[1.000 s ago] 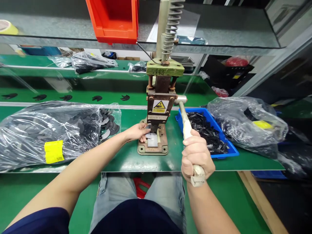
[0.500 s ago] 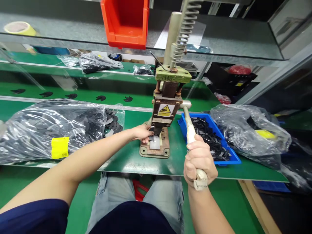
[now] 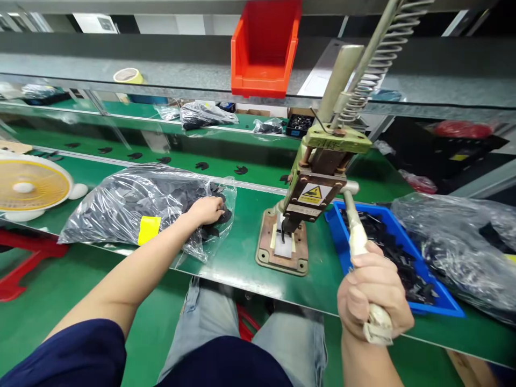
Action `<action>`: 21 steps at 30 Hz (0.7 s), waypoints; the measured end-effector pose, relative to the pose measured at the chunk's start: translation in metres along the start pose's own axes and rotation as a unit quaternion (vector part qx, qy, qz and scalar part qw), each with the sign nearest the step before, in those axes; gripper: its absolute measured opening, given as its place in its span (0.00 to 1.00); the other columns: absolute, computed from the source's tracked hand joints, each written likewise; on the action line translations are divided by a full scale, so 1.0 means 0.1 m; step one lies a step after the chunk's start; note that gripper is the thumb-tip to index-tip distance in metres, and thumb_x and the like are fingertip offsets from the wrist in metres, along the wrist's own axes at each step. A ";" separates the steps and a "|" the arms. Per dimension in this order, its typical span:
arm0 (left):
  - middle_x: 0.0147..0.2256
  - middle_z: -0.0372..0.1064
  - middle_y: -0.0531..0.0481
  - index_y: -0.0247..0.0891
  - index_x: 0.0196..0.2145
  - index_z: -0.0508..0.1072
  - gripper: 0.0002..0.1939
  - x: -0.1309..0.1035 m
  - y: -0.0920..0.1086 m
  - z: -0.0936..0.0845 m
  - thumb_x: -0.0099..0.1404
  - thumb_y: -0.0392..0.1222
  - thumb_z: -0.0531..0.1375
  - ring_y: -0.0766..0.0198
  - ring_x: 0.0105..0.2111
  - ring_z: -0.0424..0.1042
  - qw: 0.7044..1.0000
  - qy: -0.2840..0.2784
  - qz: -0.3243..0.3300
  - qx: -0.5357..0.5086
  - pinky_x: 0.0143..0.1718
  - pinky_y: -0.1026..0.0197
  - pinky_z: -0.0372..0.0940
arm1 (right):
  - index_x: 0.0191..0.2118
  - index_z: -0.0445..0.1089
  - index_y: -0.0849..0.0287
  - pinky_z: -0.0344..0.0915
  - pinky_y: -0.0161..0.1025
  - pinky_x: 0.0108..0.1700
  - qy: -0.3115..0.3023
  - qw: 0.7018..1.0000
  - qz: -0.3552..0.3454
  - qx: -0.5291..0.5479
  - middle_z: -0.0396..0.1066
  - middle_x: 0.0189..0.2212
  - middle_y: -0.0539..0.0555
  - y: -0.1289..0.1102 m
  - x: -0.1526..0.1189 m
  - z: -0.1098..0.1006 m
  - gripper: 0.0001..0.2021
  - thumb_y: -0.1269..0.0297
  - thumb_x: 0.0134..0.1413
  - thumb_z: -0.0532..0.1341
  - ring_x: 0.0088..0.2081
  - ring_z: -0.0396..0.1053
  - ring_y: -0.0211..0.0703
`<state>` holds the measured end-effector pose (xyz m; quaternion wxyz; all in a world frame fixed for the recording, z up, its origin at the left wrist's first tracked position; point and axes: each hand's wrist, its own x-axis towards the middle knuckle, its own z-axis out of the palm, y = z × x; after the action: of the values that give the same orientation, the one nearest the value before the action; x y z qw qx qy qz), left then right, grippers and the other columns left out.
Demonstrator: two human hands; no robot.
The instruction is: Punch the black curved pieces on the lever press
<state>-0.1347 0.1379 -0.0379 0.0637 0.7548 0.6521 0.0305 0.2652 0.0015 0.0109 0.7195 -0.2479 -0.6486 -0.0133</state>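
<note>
My left hand (image 3: 207,210) is at the open mouth of a clear plastic bag (image 3: 121,201) of dark flat parts, its fingers curled down onto the parts (image 3: 210,230). Whether a part is between the fingertips is too small to tell. My right hand (image 3: 374,290) is wrapped round the taped lever handle (image 3: 356,228) of a green and brown hand press (image 3: 312,196). Beneath the press head, a dark part lies by a pale plate (image 3: 282,248) on the press base (image 3: 264,258).
A blue tray (image 3: 447,303) of black pieces stands right of the press, beside another plastic bag (image 3: 459,231). An orange bin (image 3: 260,86) and a tape roll (image 3: 128,76) sit on the shelf. At far left is a fan (image 3: 32,185). Dark parts lie in a row behind the bag.
My left hand has moved left from the press base to the bag of dark parts. My right hand still holds the lever. The view has turned left.
</note>
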 end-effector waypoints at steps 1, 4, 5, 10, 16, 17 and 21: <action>0.46 0.79 0.41 0.40 0.46 0.77 0.12 0.00 -0.07 0.01 0.68 0.47 0.62 0.49 0.48 0.77 1.000 -0.010 0.007 0.015 0.50 0.53 0.68 | 0.24 0.67 0.55 0.72 0.67 0.56 0.004 1.000 -0.001 0.000 0.70 0.24 0.47 0.00 0.00 0.01 0.11 0.65 0.54 0.67 0.35 0.73 0.46; 0.50 0.78 0.39 0.40 0.50 0.76 0.19 -0.02 -0.12 0.11 0.67 0.52 0.64 0.47 0.52 0.75 0.998 -0.026 0.046 0.046 0.53 0.52 0.67 | 0.23 0.66 0.55 0.72 0.66 0.56 0.016 1.000 -0.004 -0.004 0.69 0.23 0.47 0.00 0.01 0.03 0.13 0.63 0.55 0.67 0.35 0.73 0.45; 0.50 0.77 0.38 0.40 0.52 0.75 0.20 -0.02 -0.09 0.14 0.67 0.53 0.65 0.45 0.53 0.75 0.997 -0.028 0.054 0.054 0.54 0.51 0.67 | 0.23 0.65 0.56 0.72 0.66 0.56 0.016 1.000 -0.006 -0.006 0.69 0.23 0.47 0.00 0.01 0.03 0.14 0.63 0.56 0.67 0.35 0.73 0.45; 0.45 0.78 0.40 0.40 0.52 0.74 0.19 0.04 0.06 0.19 0.64 0.46 0.67 0.47 0.49 0.76 0.996 -0.064 0.051 0.034 0.51 0.53 0.66 | 0.24 0.66 0.56 0.72 0.67 0.56 0.000 1.000 -0.001 -0.011 0.70 0.24 0.47 -0.03 0.03 0.02 0.12 0.65 0.56 0.67 0.35 0.73 0.45; 0.29 0.72 0.49 0.43 0.31 0.68 0.09 0.01 0.26 0.12 0.65 0.45 0.64 0.54 0.34 0.74 0.995 -0.009 0.065 -0.081 0.39 0.58 0.63 | 0.24 0.67 0.54 0.71 0.69 0.55 -0.009 1.000 0.000 -0.014 0.69 0.24 0.47 -0.04 0.04 0.01 0.11 0.64 0.54 0.66 0.34 0.72 0.46; 0.27 0.69 0.51 0.43 0.30 0.65 0.10 -0.02 0.32 0.13 0.65 0.45 0.63 0.56 0.32 0.73 0.990 -0.002 0.060 -0.125 0.36 0.59 0.62 | 0.24 0.66 0.54 0.71 0.69 0.55 -0.008 1.000 0.004 -0.016 0.69 0.24 0.47 -0.05 0.03 0.01 0.11 0.64 0.54 0.66 0.34 0.72 0.47; 0.23 0.65 0.57 0.43 0.27 0.59 0.16 -0.11 0.59 0.23 0.64 0.47 0.63 0.63 0.27 0.70 0.927 -0.042 0.036 -0.371 0.29 0.64 0.59 | 0.24 0.66 0.53 0.70 0.68 0.57 -0.001 1.000 0.011 -0.023 0.69 0.24 0.47 -0.06 0.03 0.02 0.12 0.62 0.56 0.66 0.35 0.72 0.46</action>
<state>-0.0756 0.1176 -0.0521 0.3651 0.7011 0.5631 0.2410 0.2612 -0.0023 0.0156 0.7132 -0.2713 -0.6460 -0.0201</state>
